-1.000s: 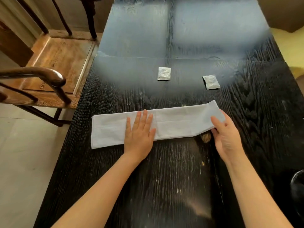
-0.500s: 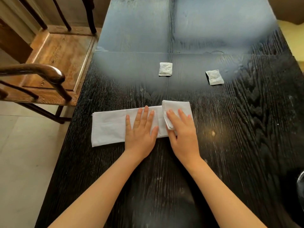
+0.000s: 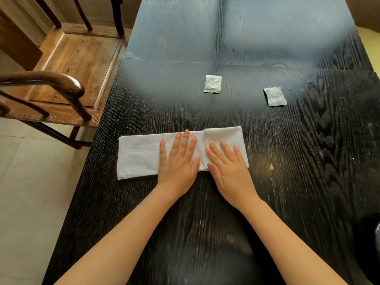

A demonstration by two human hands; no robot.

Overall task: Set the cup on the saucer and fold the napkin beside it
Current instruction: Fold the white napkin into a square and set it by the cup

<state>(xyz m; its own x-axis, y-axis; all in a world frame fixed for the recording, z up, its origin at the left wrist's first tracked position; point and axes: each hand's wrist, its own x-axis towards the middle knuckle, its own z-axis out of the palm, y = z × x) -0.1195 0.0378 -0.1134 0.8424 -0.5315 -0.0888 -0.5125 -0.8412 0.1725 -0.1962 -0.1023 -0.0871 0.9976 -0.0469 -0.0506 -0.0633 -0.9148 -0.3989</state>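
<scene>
Napkin (image 3: 139, 155) lies near the table's (image 3: 308, 182) left edge, long axis left-right. Your left hand (image 3: 177, 161) and right hand (image 3: 228, 165) press flat, fingers spread; unfolded end is nearer your left.

Napkin (image 3: 139, 157) lies on table (image 3: 308, 182); two packets (image 3: 213, 84) behind it.

No readable text anywhere. Only print in view — faint grey lines on two small white paper sachets, left sachet (image 3: 213, 84) and right sachet (image 3: 274, 96), lying toward the far half of the black wood-grain table (image 3: 308, 161) — too small and blurred to make out. No labels, brands, numbers or signs elsewhere.
</scene>
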